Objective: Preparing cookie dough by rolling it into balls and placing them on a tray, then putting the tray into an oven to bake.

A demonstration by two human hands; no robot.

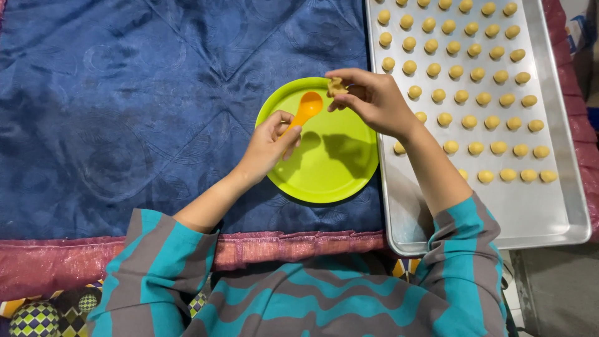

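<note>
The right hand [374, 100] hovers over the far rim of a lime-green plate [324, 168], its fingers curled and its thumb and fingertips pinched on a small ragged lump of pale dough [337, 86]. The lump sits at the fingertips, above the plate's upper edge and just beside the bowl of an orange plastic spoon [307, 107]. The left hand [269, 142] holds that spoon by its handle, fingers folded round it in a loose closed grip, the bowl tilted up toward the dough. The bowl looks empty, though its inside is hard to read from this angle.

The plate under both hands is bare apart from the shadows of the hands. It lies on a dark blue quilted cloth [125, 112] edged with a pink band along the near side.

Just to the right of the plate, touching or nearly touching it, lies a long metal baking tray [536, 218]. Neat rows of small round dough balls [474, 75] cover most of it, from the far end down to the level of the right forearm. The near end of the tray is bare metal. As I judge it, the shaping is well advanced: most rows are filled, one piece is in the fingers, and room is left for a few more rows.

Striped teal and grey sleeves [462, 262] cover both upper forearms.
</note>
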